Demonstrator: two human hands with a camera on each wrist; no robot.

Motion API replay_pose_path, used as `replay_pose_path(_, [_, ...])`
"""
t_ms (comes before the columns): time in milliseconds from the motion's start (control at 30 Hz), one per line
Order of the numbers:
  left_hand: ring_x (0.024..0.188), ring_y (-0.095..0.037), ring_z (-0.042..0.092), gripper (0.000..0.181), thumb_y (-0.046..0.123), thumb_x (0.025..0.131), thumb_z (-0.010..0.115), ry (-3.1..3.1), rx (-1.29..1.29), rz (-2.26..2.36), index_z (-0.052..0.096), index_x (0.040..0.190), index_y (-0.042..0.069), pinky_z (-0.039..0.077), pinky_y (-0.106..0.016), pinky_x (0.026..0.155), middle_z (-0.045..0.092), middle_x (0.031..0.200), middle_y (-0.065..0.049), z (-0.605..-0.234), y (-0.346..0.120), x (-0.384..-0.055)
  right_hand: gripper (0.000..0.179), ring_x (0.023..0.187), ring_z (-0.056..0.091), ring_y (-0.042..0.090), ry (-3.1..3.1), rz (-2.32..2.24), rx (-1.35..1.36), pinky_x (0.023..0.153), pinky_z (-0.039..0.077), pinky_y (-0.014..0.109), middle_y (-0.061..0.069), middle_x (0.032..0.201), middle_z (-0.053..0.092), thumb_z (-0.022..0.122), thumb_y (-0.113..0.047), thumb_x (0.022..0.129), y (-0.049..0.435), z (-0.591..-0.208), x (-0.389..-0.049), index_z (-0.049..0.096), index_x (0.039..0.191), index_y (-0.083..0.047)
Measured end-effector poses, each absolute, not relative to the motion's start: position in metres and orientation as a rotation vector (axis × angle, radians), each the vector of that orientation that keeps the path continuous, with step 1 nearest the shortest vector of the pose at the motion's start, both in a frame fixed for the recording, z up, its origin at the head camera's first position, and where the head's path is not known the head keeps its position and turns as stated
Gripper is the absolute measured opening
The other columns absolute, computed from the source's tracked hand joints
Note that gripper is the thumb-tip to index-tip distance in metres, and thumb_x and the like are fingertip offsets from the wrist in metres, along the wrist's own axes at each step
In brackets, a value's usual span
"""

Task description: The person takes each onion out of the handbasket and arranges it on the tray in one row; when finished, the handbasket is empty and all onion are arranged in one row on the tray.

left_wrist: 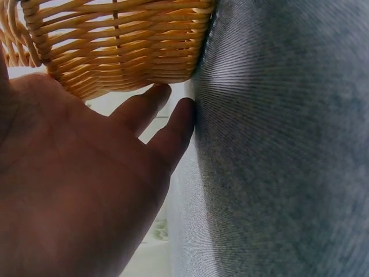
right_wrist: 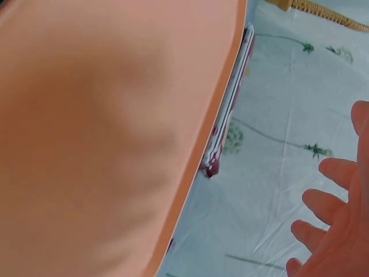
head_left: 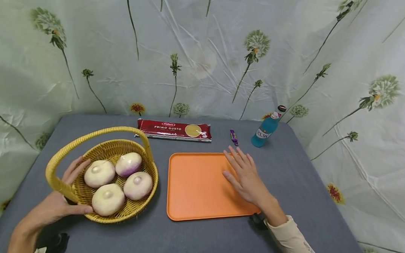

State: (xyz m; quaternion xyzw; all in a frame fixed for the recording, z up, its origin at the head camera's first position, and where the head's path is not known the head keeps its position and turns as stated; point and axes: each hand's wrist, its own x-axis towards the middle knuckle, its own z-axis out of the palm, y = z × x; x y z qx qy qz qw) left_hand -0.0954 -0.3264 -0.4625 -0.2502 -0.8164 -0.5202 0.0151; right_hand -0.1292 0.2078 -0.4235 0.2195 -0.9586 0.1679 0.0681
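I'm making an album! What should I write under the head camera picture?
Left hand touching a yellow basket of four onion-like bulbs, right hand spread over an orange tray.

Near the table's [head_left: 201, 243] left edge, the left hand [head_left: 56, 205] touches a basket [head_left: 135, 210] of four vegetables [head_left: 108, 199]; the right hand [head_left: 244, 178] spreads over an orange tray [head_left: 198, 187]. A red packet [head_left: 172, 130], purple sweet [head_left: 234, 137] and blue bottle [head_left: 265, 132] line the far edge.

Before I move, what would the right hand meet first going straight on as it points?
Probably the candy, just ahead; the right hand looks raised above the tray, so it could pass over the candy.
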Motion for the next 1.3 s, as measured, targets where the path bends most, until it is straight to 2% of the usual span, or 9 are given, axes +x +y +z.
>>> replay_pose_path(233, [0.149,-0.002,-0.003,0.128,-0.008,0.055,0.087,-2.550,-0.768,-1.622,0.015,0.160,0.002,0.001,-0.007,0.105,-0.004,0.167,-0.005,-0.463,-0.327,-0.096,0.063,0.154,0.016,0.034,-2.851,0.532,0.759,0.119,0.010,0.060,0.005,0.167,0.022,0.052,-0.037,0.104,0.189,-0.418,-0.131,0.029,0.160,-0.019])
replay_pose_path(533, [0.148,0.001,-0.004,0.127,-0.008,0.058,0.086,-2.582,-0.744,-1.612,0.013,0.161,0.005,0.004,-0.005,0.103,-0.007,0.167,-0.004,-0.464,-0.326,-0.095,0.064,0.155,0.013,0.029,-2.830,0.621,0.879,0.121,0.008,0.057,0.002,0.168,0.018,0.049,-0.041,0.104,0.160,-0.412,-0.132,0.024,0.161,-0.022])
replay_pose_path(867, [0.148,-0.001,-0.002,0.126,-0.008,0.056,0.087,-2.555,-0.752,-1.610,0.015,0.160,0.002,0.003,-0.006,0.105,-0.004,0.166,-0.005,-0.464,-0.327,-0.095,0.061,0.154,0.019,0.028,-2.684,0.739,1.110,0.119,0.022,0.056,0.000,0.167,0.021,0.046,-0.042,0.106,0.127,-0.413,-0.130,0.030,0.159,-0.017])
replay_pose_path(1133, [0.149,-0.001,-0.005,0.126,-0.011,0.058,0.085,-2.564,-0.748,-1.624,0.013,0.161,0.004,0.003,-0.005,0.104,-0.007,0.167,-0.004,-0.465,-0.328,-0.092,0.062,0.154,0.018,0.021,-2.650,0.711,1.251,0.120,0.025,0.046,0.003,0.166,0.023,0.044,-0.043,0.106,0.095,-0.417,-0.129,0.028,0.159,-0.014])
replay_pose_path(1300, [0.148,-0.001,-0.005,0.126,-0.009,0.058,0.085,-2.566,-0.747,-1.610,0.013,0.160,0.004,0.003,-0.005,0.104,-0.006,0.167,-0.004,-0.465,-0.326,-0.094,0.063,0.154,0.017,0.020,-2.661,0.706,1.320,0.121,0.025,0.041,0.000,0.167,0.020,0.045,-0.044,0.106,0.077,-0.416,-0.129,0.028,0.159,-0.016])
